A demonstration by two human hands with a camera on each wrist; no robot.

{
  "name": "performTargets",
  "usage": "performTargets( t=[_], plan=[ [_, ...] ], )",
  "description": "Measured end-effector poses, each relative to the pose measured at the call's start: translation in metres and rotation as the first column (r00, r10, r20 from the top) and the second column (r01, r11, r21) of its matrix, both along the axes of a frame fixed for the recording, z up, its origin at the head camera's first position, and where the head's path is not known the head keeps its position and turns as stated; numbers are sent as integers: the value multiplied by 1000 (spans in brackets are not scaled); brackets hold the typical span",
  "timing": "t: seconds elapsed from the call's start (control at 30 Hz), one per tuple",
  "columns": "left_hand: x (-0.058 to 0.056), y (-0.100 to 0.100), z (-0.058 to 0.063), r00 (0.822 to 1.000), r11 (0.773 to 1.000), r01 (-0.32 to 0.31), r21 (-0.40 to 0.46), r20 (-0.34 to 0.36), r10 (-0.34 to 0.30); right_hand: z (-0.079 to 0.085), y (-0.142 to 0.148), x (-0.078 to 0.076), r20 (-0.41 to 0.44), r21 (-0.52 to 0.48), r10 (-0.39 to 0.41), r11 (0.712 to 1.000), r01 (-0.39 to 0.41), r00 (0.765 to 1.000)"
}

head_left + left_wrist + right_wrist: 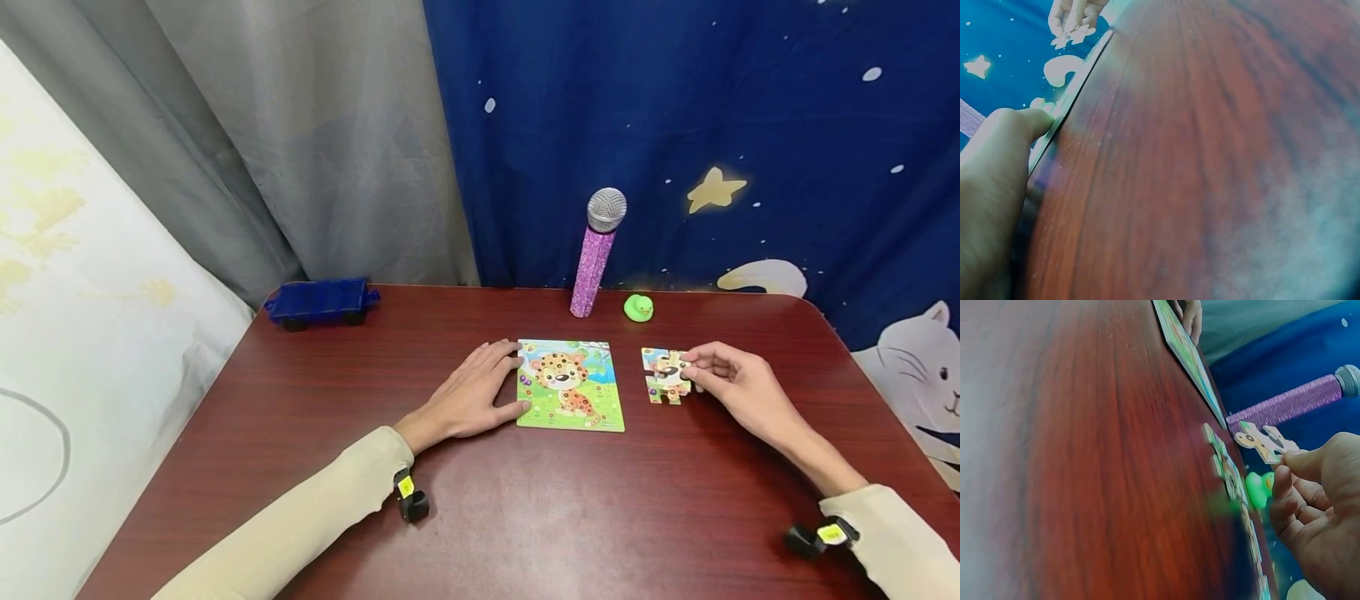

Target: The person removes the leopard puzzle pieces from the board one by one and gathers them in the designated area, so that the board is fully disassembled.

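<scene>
A square picture board (562, 387) with a spotted leopard cub on green grass lies on the table. My left hand (472, 392) rests at its left edge, fingers spread, with fingertips and thumb on the border. To the right of the board lies a small cluster of jigsaw pieces (657, 394). Above that cluster, my right hand (750, 396) pinches one jigsaw piece (1259, 445) between thumb and index finger. In the right wrist view this piece is raised off the table and shows a rounded ear and part of a dark patch.
A purple glittery microphone (592, 267) stands upright at the back, with a green toy duck (639, 308) to its right. At the back left sits a blue toy wagon (322, 302). Grey and dark blue curtains (540, 142) hang behind the brown table (570, 517).
</scene>
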State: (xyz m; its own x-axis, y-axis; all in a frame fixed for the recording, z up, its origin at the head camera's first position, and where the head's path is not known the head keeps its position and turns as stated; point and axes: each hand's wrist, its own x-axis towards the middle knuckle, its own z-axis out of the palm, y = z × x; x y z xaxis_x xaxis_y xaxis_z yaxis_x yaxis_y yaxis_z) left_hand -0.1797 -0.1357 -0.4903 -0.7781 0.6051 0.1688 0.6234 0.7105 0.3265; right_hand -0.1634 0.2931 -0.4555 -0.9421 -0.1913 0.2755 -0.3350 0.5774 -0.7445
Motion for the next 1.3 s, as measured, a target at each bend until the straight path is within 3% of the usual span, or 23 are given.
performTargets(
  t=[0.3, 0.67, 1.3],
  plan=[
    [0, -1, 1, 1000, 1000, -3, -11, 10, 3, -2, 21, 10, 13, -7, -28, 1000, 29, 1000],
    [0, 0, 2, 1000, 1000, -5, -14, 13, 5, -10, 38, 17, 1, 70, -48, 996, 48, 999],
    [-1, 0, -2, 1000, 1000, -8, -13, 0, 8, -17, 49, 11, -40, 229, -88, 969, 95, 995]
  ],
)
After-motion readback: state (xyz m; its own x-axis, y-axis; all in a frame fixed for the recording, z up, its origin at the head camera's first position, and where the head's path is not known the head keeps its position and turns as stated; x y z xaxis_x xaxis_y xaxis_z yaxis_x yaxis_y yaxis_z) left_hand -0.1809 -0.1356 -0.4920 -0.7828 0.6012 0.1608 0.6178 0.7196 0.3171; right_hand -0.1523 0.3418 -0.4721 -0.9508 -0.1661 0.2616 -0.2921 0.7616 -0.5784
